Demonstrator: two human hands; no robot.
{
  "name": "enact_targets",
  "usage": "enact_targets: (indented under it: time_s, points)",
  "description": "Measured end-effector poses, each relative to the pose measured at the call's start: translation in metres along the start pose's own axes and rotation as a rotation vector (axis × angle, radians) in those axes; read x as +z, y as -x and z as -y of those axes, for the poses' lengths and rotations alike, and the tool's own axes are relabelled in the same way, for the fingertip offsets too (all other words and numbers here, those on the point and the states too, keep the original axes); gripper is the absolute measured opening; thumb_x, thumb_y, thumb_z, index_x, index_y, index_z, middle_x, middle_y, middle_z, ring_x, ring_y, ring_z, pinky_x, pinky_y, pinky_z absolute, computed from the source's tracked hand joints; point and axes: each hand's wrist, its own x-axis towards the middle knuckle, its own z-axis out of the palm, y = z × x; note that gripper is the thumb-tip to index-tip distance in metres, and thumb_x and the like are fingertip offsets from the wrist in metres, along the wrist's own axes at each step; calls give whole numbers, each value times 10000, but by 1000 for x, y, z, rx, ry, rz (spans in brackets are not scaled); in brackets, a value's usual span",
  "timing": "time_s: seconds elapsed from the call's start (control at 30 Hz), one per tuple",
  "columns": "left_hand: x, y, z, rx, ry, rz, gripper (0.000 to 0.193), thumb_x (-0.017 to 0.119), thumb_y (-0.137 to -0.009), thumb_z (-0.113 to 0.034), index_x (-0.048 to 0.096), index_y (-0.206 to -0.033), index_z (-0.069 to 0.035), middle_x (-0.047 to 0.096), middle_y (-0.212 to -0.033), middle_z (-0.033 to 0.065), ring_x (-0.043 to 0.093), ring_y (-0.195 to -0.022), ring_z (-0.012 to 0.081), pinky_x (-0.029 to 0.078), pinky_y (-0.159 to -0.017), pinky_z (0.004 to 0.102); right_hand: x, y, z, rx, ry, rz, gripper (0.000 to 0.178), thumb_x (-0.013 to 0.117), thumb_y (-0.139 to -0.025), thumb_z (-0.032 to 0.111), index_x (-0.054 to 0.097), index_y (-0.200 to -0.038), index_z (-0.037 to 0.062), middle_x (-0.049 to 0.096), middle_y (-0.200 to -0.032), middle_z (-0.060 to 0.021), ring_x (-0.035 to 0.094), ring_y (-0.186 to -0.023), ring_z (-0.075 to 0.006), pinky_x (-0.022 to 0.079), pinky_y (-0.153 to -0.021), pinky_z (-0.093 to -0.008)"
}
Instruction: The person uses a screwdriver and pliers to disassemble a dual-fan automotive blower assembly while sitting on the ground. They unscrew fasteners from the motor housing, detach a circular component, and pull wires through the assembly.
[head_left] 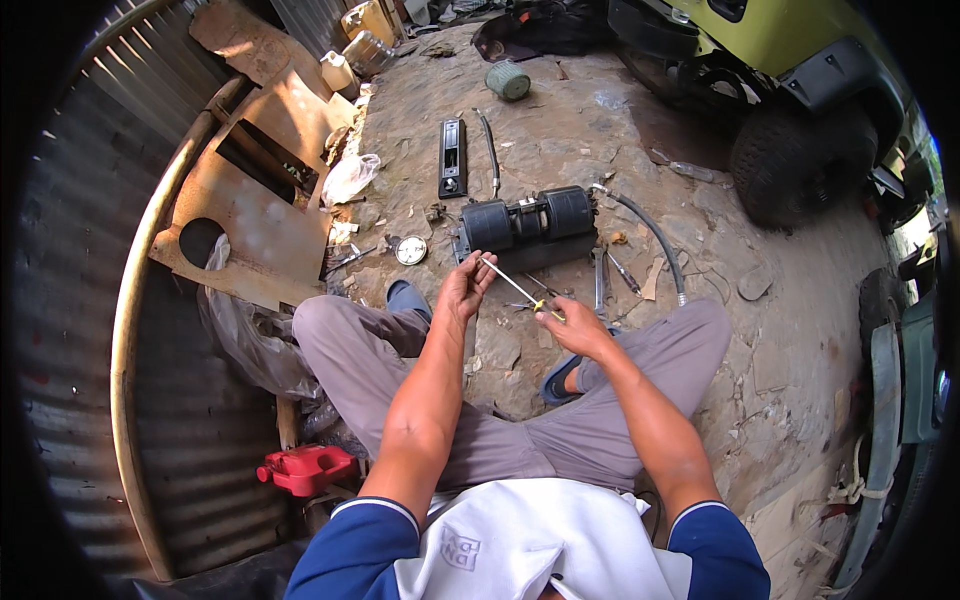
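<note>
My right hand [578, 326] is closed round the yellow handle of a screwdriver [515, 286]. Its pale metal shaft slants up and left, and the tip end meets the fingers of my left hand [463, 287], which appear pinched on it. Just beyond both hands, a black blower unit [530, 222] with two rounded housings rests on the ground, apart from the screwdriver. A spanner [599, 279] and another slim hand tool [625, 273] lie to the right of my hands. To the left is a round white-faced dial [410, 250].
A black rectangular panel [453, 160] and two hoses [650, 225] lie around the blower. Farther off stands a green cylindrical filter [508, 80]. A rusty metal sheet [255, 230] leans at left, above a red jerrycan [306, 470]. A vehicle's tyre [803, 160] is at the right.
</note>
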Motion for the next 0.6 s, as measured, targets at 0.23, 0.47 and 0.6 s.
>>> enact_targets:
  time_s: [0.23, 0.47, 0.6]
  points:
    - [-2, 0, -1, 18, 56, -26, 404, 464, -1030, -95, 389, -1403, 40, 566, -1326, 191, 583, -1231, 314, 525, -1024, 418, -3, 1, 11, -6, 52, 43, 563, 632, -912, 449, 631, -1167, -53, 667, -1093, -291, 643, -1058, -414, 498, -894, -444]
    - [-2, 2, -2, 48, -13, -6, 426, 455, -1030, -82, 364, -1426, 45, 546, -1349, 208, 579, -1235, 322, 516, -1036, 421, 2, -5, 7, 16, 55, 55, 553, 637, -913, 436, 632, -1171, -54, 669, -1081, -294, 647, -1044, -417, 497, -890, -450]
    - [-2, 1, -2, 66, -65, 58, 446, 471, -1024, -82, 352, -1438, 38, 534, -1363, 214, 576, -1239, 322, 516, -1035, 424, 5, -8, -1, 45, -42, 56, 506, 651, -913, 418, 646, -1100, -52, 685, -979, -259, 670, -924, -372, 507, -811, -428]
